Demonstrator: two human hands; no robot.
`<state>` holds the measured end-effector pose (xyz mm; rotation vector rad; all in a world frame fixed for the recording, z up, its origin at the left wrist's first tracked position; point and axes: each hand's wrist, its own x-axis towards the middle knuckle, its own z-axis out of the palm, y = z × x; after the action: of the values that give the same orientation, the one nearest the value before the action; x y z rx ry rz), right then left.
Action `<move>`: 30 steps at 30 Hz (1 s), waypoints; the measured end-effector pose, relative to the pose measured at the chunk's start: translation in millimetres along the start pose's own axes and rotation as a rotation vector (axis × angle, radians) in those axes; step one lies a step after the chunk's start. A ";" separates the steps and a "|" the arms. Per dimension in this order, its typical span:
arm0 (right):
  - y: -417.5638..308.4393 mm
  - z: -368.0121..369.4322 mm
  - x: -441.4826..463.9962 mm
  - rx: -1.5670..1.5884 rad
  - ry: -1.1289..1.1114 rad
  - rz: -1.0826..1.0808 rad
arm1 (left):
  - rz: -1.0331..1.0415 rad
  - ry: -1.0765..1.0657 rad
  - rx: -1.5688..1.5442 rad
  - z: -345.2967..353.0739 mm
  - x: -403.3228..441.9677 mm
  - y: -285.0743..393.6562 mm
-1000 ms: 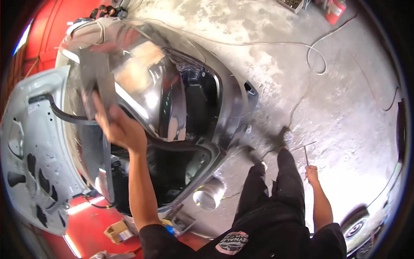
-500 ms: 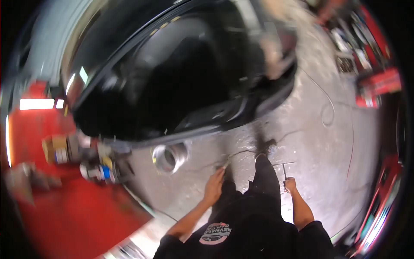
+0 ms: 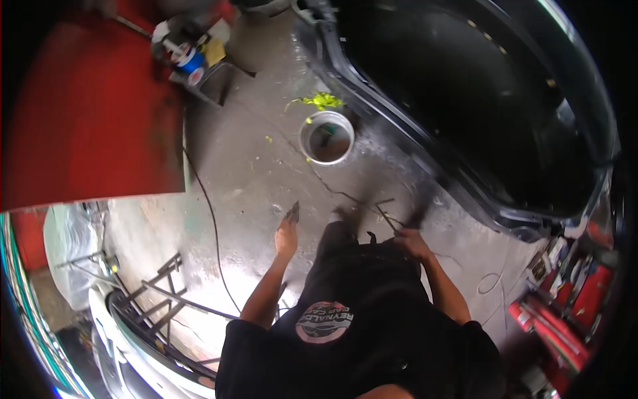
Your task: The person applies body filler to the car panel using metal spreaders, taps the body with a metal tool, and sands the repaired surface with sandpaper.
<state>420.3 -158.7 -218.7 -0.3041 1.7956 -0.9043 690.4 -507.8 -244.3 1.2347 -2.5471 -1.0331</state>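
My left hand (image 3: 286,241) is closed around a short grey tool (image 3: 294,211) with a flat-looking end. Blur hides its exact kind. Close to my right thigh, my right hand (image 3: 413,246) grips a T-shaped metal tool (image 3: 387,218), its thin shaft and crossbar pointing away from me. Both hands hang over the concrete floor, apart from the car. The black car body (image 3: 425,143), with a wide dark opening, fills the upper right. A round metal bucket (image 3: 304,141) stands on the floor ahead, beside a bright yellow-green heap (image 3: 322,100).
A red panel (image 3: 93,113) stands at upper left, near a small stand (image 3: 222,76) carrying bottles. A black hose (image 3: 211,206) crosses the floor on my left. Dark metal stands (image 3: 159,292) and a white car part (image 3: 109,332) are lower left. Red equipment (image 3: 551,326) sits lower right.
My view has turned left, so the car has shifted to the upper right and the bucket lies ahead. My right hand with the T-shaped tool has come closer to my thigh.
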 end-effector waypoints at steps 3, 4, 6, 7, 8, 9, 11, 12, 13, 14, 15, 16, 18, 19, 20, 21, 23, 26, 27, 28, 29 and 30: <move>-97.5 18.2 46.9 -0.110 -0.139 -0.051 | -0.071 0.096 -0.092 -34.6 12.7 -27.9; -117.8 25.1 63.2 -0.142 -0.157 -0.104 | -0.087 0.123 -0.108 -41.9 20.1 -37.7; -143.5 40.4 98.7 -0.430 -0.023 -0.339 | -0.115 0.168 -0.137 -52.9 34.8 -54.5; -155.2 45.8 111.7 -0.573 0.047 -0.461 | -0.179 0.158 -0.139 -55.7 39.8 -59.4; -168.0 51.7 123.8 -0.484 0.015 -0.386 | -0.238 0.153 -0.139 -60.1 48.1 -63.2; -179.4 57.7 137.2 -0.472 0.012 -0.368 | -0.292 0.156 -0.136 -67.6 60.8 -68.7; -196.3 71.1 162.6 -0.440 0.010 -0.340 | -0.296 0.164 -0.112 -79.5 81.5 -88.6; -213.3 78.7 170.6 -0.410 0.024 -0.348 | -0.302 0.163 -0.100 -82.7 88.1 -100.0; -218.6 85.0 188.7 -0.420 0.027 -0.362 | -0.298 0.161 -0.110 -88.8 96.8 -111.6; -222.2 91.5 210.4 -0.429 0.029 -0.375 | -0.295 0.157 -0.119 -97.3 104.9 -124.7; -229.0 97.7 230.3 -0.436 0.027 -0.381 | -0.297 0.148 -0.126 -107.6 108.9 -138.5; -246.1 103.2 252.5 -0.429 0.024 -0.363 | -0.319 0.131 -0.138 -116.3 117.3 -160.0; -276.0 119.8 278.9 -0.415 0.004 -0.300 | -0.385 0.078 -0.159 -132.1 107.5 -208.1; -296.9 125.9 305.6 -0.417 0.029 -0.405 | -0.362 0.186 -0.088 -139.9 114.9 -222.8; -313.0 132.9 330.7 -0.419 0.055 -0.505 | -0.340 0.289 -0.018 -146.0 118.8 -233.0; -319.2 137.2 341.6 -0.423 0.074 -0.584 | -0.456 0.339 -0.167 -157.0 117.0 -229.8; -360.4 141.1 378.3 -0.521 0.092 -0.715 | -0.788 0.439 -0.696 -183.4 123.4 -217.4; -430.0 157.1 411.7 -0.487 0.155 -0.786 | -0.863 0.476 -0.734 -186.8 144.5 -226.2; -451.7 165.3 424.0 -0.439 0.186 -0.789 | -0.928 0.454 -0.686 -192.5 157.1 -230.0; -468.0 174.3 439.2 -0.380 0.169 -0.761 | -0.909 0.439 -0.623 -185.9 166.7 -247.5; -482.0 183.3 454.9 -0.321 0.149 -0.728 | -0.903 0.418 -0.637 -180.6 173.7 -266.2; -495.1 191.1 471.9 -0.264 0.130 -0.693 | -0.898 0.396 -0.652 -187.6 190.9 -260.2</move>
<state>291.9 -857.1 -229.3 -1.1061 1.9602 -1.1724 805.8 -858.6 -298.8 2.0818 -1.1534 -1.3891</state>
